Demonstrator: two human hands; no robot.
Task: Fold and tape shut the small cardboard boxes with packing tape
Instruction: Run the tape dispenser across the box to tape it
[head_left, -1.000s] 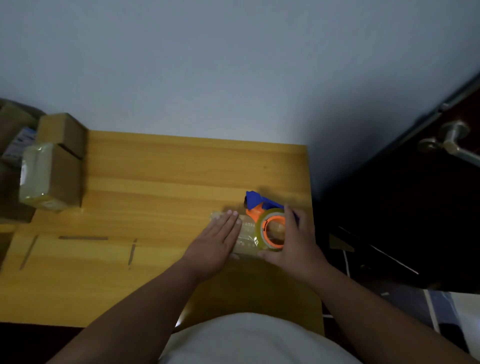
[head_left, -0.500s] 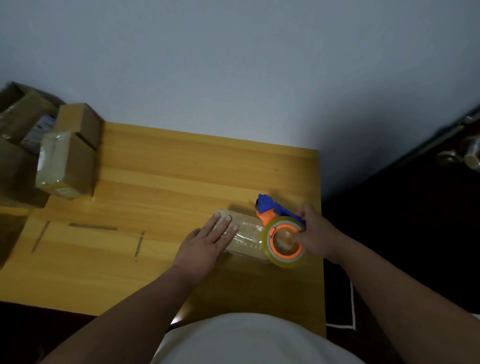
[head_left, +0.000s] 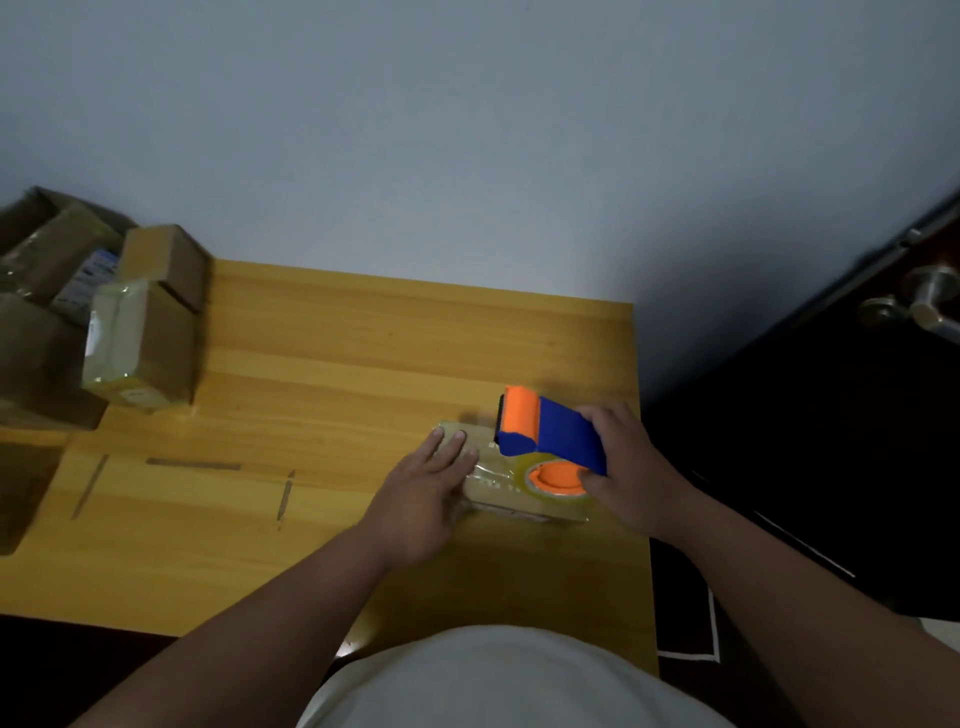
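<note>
Cardboard box (head_left: 511, 493) lies flat, glossy with clear tape.

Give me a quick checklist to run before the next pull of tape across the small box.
1. Left hand pressing flat on the box: ok.
2. Right hand gripping the tape dispenser: ok.
3. Dispenser over the box's right part: ok.
4. Box fully on the table, near its right edge: ok.
5. Tape end stuck to the box: cannot tell.
6. Finished boxes away at the table's left: ok.
</note>
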